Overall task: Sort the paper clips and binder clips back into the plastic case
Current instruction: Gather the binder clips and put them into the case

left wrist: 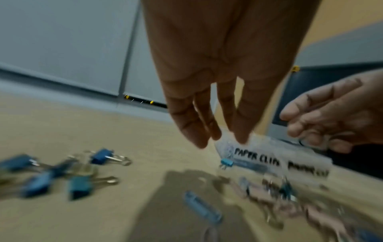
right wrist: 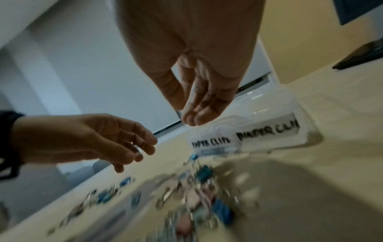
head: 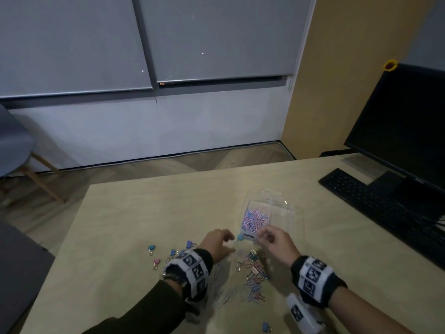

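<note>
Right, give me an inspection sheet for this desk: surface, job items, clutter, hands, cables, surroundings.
Surface: light wooden desk, clips strewn across its near part.
Job's things: clear plastic case open, with labels for paper clips and binder clips; pink and blue paper clips fill its left compartment; the right one looks empty. Binder clips and loose paper clips lie in front of it.
Clutter: keyboard and monitor at the right.
Hands: left hand and right hand hover at the case's near edge, fingers relaxed, nothing seen held.
Cables: dark cables behind the keyboard.
Surroundings: window blinds, chair at left.
</note>
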Action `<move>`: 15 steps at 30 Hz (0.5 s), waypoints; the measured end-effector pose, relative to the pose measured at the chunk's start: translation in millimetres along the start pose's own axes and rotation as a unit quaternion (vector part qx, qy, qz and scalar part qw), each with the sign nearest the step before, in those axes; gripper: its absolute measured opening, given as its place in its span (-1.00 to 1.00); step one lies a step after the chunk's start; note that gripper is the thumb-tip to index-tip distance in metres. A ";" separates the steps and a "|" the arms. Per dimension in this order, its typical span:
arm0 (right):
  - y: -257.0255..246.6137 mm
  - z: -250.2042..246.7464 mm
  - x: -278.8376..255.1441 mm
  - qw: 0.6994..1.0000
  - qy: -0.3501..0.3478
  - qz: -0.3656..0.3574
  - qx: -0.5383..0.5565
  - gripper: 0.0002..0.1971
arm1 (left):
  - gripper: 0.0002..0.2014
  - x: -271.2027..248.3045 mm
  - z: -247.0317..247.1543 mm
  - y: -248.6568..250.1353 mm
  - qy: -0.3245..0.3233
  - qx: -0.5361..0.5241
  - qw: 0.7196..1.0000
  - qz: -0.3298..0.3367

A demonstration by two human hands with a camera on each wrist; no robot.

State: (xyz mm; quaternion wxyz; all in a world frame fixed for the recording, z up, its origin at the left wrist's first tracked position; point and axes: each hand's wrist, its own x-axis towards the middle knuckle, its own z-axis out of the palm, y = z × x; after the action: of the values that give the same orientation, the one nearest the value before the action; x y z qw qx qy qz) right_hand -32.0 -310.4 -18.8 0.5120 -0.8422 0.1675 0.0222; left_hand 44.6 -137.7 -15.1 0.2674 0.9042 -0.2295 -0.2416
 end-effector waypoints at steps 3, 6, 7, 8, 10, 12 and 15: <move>17.8 13.9 -27.1 0.994 -0.062 -0.005 -0.092 -0.79 | -0.30 -27.3 10.9 -18.4 -0.101 0.160 0.982 -0.017; 25.6 23.4 -38.1 0.976 -0.090 0.012 -0.198 -0.67 | -0.10 -40.8 20.3 -28.2 -0.138 0.217 0.965 -0.055; 25.3 25.5 -38.5 0.975 -0.075 0.017 -0.210 -0.67 | -0.13 -41.5 23.9 -30.6 -0.131 0.217 0.965 -0.061; 25.4 27.4 -37.4 0.976 -0.057 0.024 -0.208 -0.68 | -0.20 -42.6 26.8 -31.2 -0.123 0.207 0.969 -0.061; 25.1 31.3 -33.4 0.979 -0.028 0.039 -0.198 -0.67 | -0.39 -42.3 33.0 -29.9 -0.112 0.166 0.979 -0.047; 26.0 36.5 -31.4 0.976 -0.027 0.036 -0.214 -0.67 | -0.51 -41.7 39.2 -24.8 -0.098 0.133 0.986 -0.016; 27.0 42.9 -32.3 0.974 -0.009 0.032 -0.224 -0.70 | -0.56 -35.0 45.4 -12.1 -0.057 0.134 0.989 0.031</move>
State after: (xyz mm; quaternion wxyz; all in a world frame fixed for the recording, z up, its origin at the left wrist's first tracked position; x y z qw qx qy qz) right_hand -64.9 -276.0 -55.5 0.3111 -0.9294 0.1802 0.0834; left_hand -4.6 -126.5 -44.9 0.1383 0.9090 -0.3028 -0.2510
